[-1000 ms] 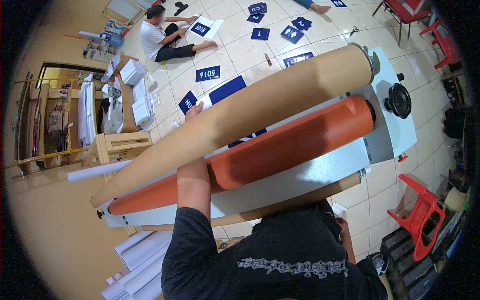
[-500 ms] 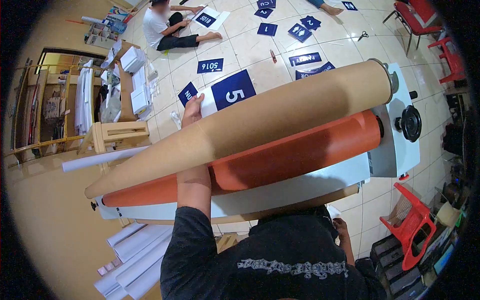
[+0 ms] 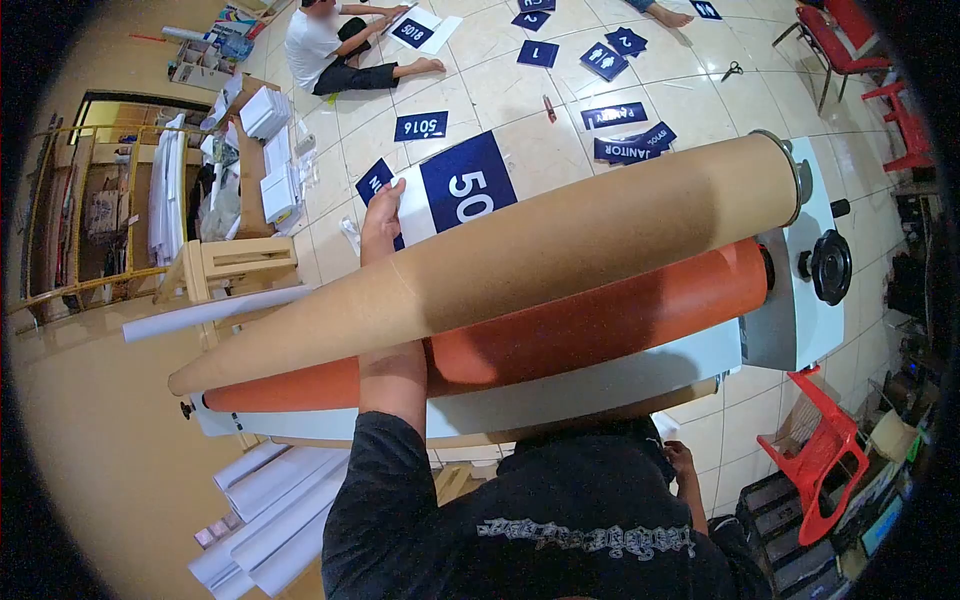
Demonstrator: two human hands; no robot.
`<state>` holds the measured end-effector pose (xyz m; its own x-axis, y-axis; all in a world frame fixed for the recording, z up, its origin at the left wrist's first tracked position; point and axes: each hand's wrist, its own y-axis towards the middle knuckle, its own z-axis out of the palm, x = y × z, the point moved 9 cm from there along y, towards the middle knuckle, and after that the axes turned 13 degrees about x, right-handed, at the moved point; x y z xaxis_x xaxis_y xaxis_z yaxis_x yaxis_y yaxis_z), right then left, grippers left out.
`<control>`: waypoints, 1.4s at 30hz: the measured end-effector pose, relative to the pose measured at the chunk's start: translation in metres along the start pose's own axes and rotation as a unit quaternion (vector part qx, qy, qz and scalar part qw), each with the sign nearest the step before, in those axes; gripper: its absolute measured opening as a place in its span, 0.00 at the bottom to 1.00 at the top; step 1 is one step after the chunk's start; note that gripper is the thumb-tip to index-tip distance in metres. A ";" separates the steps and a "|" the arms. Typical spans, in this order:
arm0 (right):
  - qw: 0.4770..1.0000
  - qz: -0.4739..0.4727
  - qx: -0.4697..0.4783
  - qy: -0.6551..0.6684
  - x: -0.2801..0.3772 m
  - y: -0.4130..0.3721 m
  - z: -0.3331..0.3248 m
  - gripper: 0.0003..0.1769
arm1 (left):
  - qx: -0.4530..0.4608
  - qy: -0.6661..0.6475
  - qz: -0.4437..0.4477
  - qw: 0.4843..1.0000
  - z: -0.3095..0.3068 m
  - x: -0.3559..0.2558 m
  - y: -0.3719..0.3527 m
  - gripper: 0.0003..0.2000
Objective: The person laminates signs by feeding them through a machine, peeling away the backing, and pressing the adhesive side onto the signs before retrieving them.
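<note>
My left hand (image 3: 383, 212) is closed on the white edge of a dark blue sign sheet (image 3: 468, 172), whose large digits "50" show. The left forearm crosses over the red roller (image 3: 590, 310) and passes behind the brown cardboard roll (image 3: 560, 230) of a laminating machine. Part of the sheet is hidden by that roll. My right hand (image 3: 681, 459) hangs low on the right, beside my black shirt, near a bit of white material. Its fingers are too small and dark to make out.
Several blue signs, among them a "5016" sign (image 3: 421, 126) and a "JANITOR" sign (image 3: 628, 150), lie on the tiled floor. A seated person (image 3: 335, 50) handles another sign. Scissors (image 3: 733, 70), a red stool (image 3: 825, 450), a black handwheel (image 3: 832, 267) and white rolls (image 3: 280, 510) surround the machine.
More of the sign's lettering now shows above the cardboard roll, and my left hand has shifted slightly up. The view has tilted a little. The seated person's arms have moved.
</note>
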<state>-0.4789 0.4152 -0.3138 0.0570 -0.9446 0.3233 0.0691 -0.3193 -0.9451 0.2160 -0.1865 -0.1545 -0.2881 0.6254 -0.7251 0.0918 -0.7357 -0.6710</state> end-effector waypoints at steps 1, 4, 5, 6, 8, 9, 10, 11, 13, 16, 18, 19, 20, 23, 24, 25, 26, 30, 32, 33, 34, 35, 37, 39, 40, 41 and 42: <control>1.000 -0.010 0.008 0.013 0.002 -0.001 0.001 0.10 | 0.019 -0.011 -0.002 1.000 0.007 -0.002 -0.002 0.27; 1.000 0.005 0.013 0.005 0.002 0.000 -0.001 0.11 | 0.036 0.006 0.006 0.999 -0.011 0.001 0.025 0.29; 1.000 0.005 0.012 0.005 0.006 -0.002 -0.002 0.11 | 0.036 0.006 0.006 0.999 -0.017 0.004 0.036 0.29; 1.000 0.016 0.015 -0.003 0.006 -0.004 -0.002 0.14 | 0.030 0.023 0.011 0.999 -0.024 0.005 0.045 0.27; 0.999 0.029 0.019 -0.012 0.004 -0.003 -0.004 0.16 | 0.023 0.039 0.016 0.999 -0.031 0.001 0.054 0.25; 0.999 0.030 0.019 -0.008 0.002 -0.001 -0.006 0.16 | 0.027 0.040 0.038 0.998 -0.030 -0.008 0.053 0.21; 0.999 0.031 0.019 -0.004 -0.001 0.001 -0.007 0.17 | 0.032 0.041 0.061 0.997 -0.028 -0.018 0.053 0.19; 0.999 0.030 0.017 -0.002 0.004 0.000 -0.007 0.17 | 0.006 -0.008 0.066 0.998 -0.045 -0.024 0.064 0.16; 0.999 0.041 0.015 -0.018 0.010 -0.009 -0.007 0.17 | -0.009 -0.076 0.125 0.989 -0.036 -0.059 0.046 0.17; 1.000 0.017 0.012 0.000 -0.016 0.002 -0.019 0.17 | -0.028 -0.119 0.228 0.966 -0.027 -0.092 0.037 0.19; 1.000 -0.012 0.015 0.018 -0.015 0.002 -0.018 0.14 | -0.028 -0.172 0.285 0.943 -0.026 -0.107 0.039 0.19; 0.998 -0.046 0.030 0.022 -0.020 0.009 -0.022 0.13 | -0.031 -0.223 0.329 0.917 -0.026 -0.114 0.036 0.20; 0.997 -0.002 0.023 0.068 -0.031 0.012 -0.025 0.13 | 0.009 -0.275 0.358 0.892 -0.014 -0.126 0.027 0.18; 0.980 0.022 0.053 -0.191 0.002 -0.002 -0.031 0.18 | -0.008 -0.301 0.426 0.853 -0.013 -0.148 0.021 0.18; 0.952 -0.006 0.096 -0.291 0.045 -0.021 -0.019 0.22 | 0.008 -0.314 0.431 0.846 -0.012 -0.155 0.023 0.18; 0.919 0.083 0.164 -0.349 0.075 -0.043 -0.007 0.23 | 0.014 -0.319 0.440 0.839 -0.007 -0.163 0.020 0.18; 0.868 0.138 0.216 -0.424 0.104 -0.057 0.001 0.22 | 0.037 -0.316 0.468 0.825 0.004 -0.175 0.010 0.18; 0.884 -0.010 0.293 -0.364 0.356 -0.190 0.069 0.16 | 0.051 -0.324 0.516 0.791 0.039 -0.205 -0.034 0.19; 0.819 -0.305 0.259 -0.411 0.498 -0.277 0.116 0.14 | 0.063 -0.335 0.526 0.779 0.050 -0.215 -0.051 0.22; 0.766 -0.431 0.235 -0.415 0.540 -0.307 0.122 0.14 | 0.070 -0.338 0.533 0.773 0.051 -0.217 -0.054 0.22; 0.721 -0.509 0.232 -0.409 0.580 -0.339 0.133 0.18 | 0.105 -0.358 0.534 0.758 0.053 -0.219 -0.051 0.23; 0.672 -0.563 0.114 -0.468 0.618 -0.367 0.141 0.18 | 0.139 -0.379 0.536 0.741 0.059 -0.221 -0.053 0.24; 0.546 -0.626 -0.092 -0.549 0.690 -0.412 0.170 0.20 | 0.118 -0.396 0.526 0.744 0.073 -0.218 -0.069 0.27; 0.476 -0.695 -0.147 -0.519 0.764 -0.427 0.204 0.19 | 0.142 -0.435 0.517 0.723 0.081 -0.215 -0.078 0.27; 0.483 -0.716 -0.151 -0.481 0.804 -0.419 0.216 0.21 | 0.137 -0.422 0.522 0.728 0.089 -0.216 -0.088 0.29; 0.496 -0.725 -0.128 -0.460 0.843 -0.406 0.231 0.26 | 0.141 -0.427 0.527 0.722 0.090 -0.214 -0.091 0.29; 0.517 -0.697 -0.148 -0.473 0.877 -0.380 0.236 0.31 | 0.144 -0.417 0.525 0.727 0.092 -0.213 -0.087 0.30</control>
<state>-0.2201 -0.2735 0.3399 0.6296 0.6362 0.4460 0.5530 -0.7701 0.3180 0.1813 -0.2796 0.0723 -0.6928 -0.6086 -0.3868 0.5102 -0.7927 0.3336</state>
